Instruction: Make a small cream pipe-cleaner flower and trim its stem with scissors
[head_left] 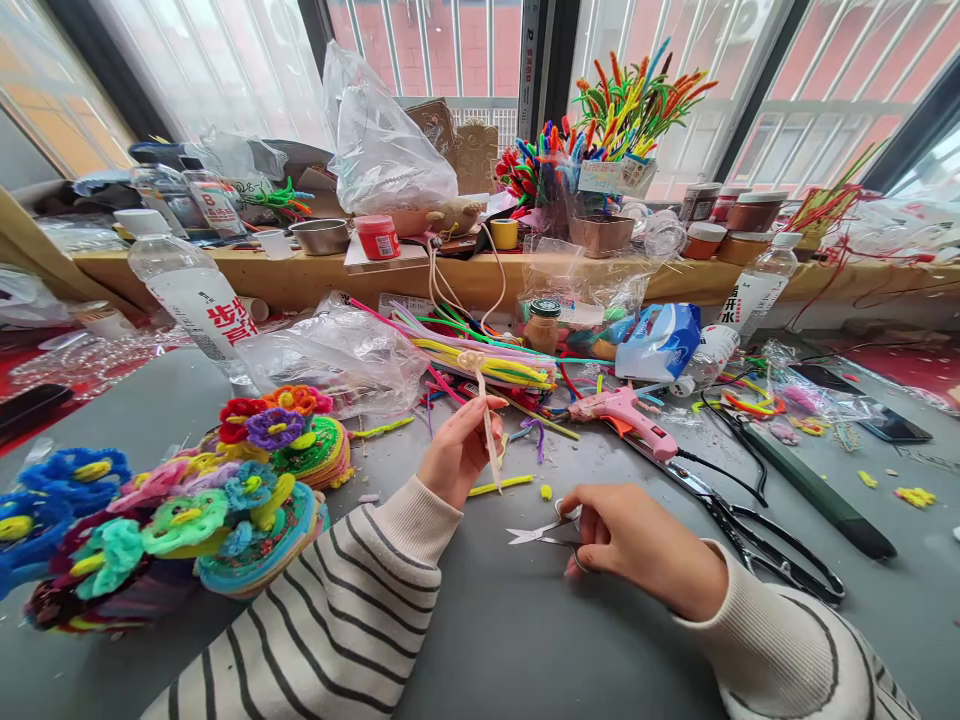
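Note:
Between its fingertips my left hand (461, 450) pinches a pale cream pipe cleaner (489, 430), bent into a small looped shape at its upper end, with a straight tail hanging down. My right hand (626, 540) has its fingers in the handles of small silver scissors (534, 536); their blades are apart and point left, clear of the pipe cleaner. Below the left hand a short yellow pipe cleaner piece (501, 486) lies on the grey table (510, 640), with a small yellow bit (546, 492) beside it.
Colourful pipe-cleaner flowers (184, 520) stand at the left. A pink glue gun (626, 415), large black-handled scissors (739, 520) and a dark green bar (821, 490) lie at the right. Behind are loose pipe cleaners (480, 360), a plastic bag (337, 360) and a water bottle (184, 290).

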